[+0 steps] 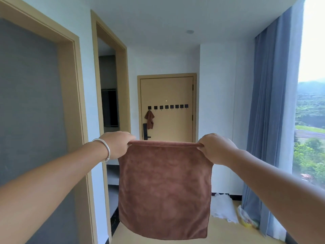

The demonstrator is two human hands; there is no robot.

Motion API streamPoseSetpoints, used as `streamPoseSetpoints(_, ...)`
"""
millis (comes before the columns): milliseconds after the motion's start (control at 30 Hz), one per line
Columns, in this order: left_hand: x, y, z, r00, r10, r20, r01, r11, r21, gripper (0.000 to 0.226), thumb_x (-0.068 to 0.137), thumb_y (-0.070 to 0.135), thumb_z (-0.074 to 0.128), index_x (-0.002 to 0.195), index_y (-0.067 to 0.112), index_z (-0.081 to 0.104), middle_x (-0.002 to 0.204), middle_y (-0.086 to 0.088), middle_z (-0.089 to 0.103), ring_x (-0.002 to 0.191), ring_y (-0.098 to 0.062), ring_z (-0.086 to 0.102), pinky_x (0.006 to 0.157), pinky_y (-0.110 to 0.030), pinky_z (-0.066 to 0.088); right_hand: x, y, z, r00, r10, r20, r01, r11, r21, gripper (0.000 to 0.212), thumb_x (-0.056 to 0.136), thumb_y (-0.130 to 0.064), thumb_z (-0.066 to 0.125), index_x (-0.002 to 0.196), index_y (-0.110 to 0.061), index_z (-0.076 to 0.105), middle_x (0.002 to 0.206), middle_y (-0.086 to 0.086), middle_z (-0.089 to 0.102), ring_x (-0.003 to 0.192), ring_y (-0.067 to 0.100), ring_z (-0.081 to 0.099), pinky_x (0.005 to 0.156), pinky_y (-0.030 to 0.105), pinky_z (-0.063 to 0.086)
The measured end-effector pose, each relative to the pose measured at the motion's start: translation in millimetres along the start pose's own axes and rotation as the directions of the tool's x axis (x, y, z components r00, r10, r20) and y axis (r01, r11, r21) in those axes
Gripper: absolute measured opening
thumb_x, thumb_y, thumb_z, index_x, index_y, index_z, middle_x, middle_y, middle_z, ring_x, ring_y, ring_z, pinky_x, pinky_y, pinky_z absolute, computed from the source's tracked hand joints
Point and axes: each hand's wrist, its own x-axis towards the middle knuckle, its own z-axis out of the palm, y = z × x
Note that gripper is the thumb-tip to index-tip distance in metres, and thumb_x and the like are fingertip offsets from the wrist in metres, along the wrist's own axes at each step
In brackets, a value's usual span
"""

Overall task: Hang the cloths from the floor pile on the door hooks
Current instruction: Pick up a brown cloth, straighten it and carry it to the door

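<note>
Well short of the door (pixel 167 110), the left hand (pixel 117 144) and right hand (pixel 217 148) each pinched a top corner of the brown cloth (pixel 164 189), which hung flat, apparently light and limp, probably best hooked (pixel 155 107) by one corner.

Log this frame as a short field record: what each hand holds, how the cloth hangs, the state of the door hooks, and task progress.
left hand: grips the top left corner of the brown cloth
right hand: grips the top right corner
cloth: spread flat, hanging down between both hands
door: closed, at the far end of the hallway
hooks: row of eight black hooks
hung cloth: one brown cloth on the leftmost hook
free hooks: seven
progress: one hung, one in hand, not yet at the door
</note>
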Motion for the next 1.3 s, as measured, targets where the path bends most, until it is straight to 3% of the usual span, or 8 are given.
streamPoseSetpoints(300,9.8,10.5,13.2,1.000,-0.021,0.006,0.021,1.000,0.011,0.028,0.092,0.017,0.032,0.072,0.029,0.048,0.082,0.011,0.055,0.071,-0.011,0.053,0.057,-0.027,0.036,13.2,22.5,12.0,1.000,-0.020,-0.009,0.021,1.000,0.023,0.032,0.099,-0.034,0.036,0.094,-0.026,0.066,0.098,-0.005,0.063,0.095,0.020,0.056,0.074,0.032,0.046)
streamPoseSetpoints(533,45.8,-5.8,50.9,0.998,-0.039,0.050,0.040,0.999,-0.018,0.027,0.091,0.016,0.033,0.075,0.027,0.052,0.086,0.010,0.058,0.074,-0.013,0.055,0.064,-0.030,0.042,49.7,24.3,45.0,0.999,-0.039,-0.007,0.039,0.999,-0.003,0.031,0.099,-0.034,0.035,0.100,-0.027,0.066,0.102,-0.006,0.063,0.098,0.019,0.055,0.078,0.033,0.046)
streamPoseSetpoints(900,155.2,-83.7,156.3,0.998,0.017,0.065,-0.010,0.995,-0.099,0.028,0.097,0.021,0.036,0.076,0.028,0.053,0.084,0.009,0.057,0.075,-0.012,0.054,0.066,-0.033,0.046,168.4,6.3,130.6,0.994,0.032,0.101,-0.030,0.999,-0.022,0.032,0.098,-0.033,0.034,0.098,-0.024,0.065,0.102,-0.003,0.063,0.097,0.023,0.057,0.082,0.037,0.049)
streamPoseSetpoints(1300,254.5,-164.6,234.3,0.995,0.028,0.094,-0.014,0.989,-0.145,0.029,0.099,0.023,0.032,0.081,0.028,0.054,0.090,0.008,0.055,0.079,-0.013,0.055,0.068,-0.032,0.044,291.5,-17.0,202.0,0.994,0.049,0.098,-0.046,0.999,-0.028,0.032,0.098,-0.033,0.034,0.094,-0.025,0.065,0.098,-0.002,0.063,0.090,0.022,0.058,0.077,0.037,0.051)
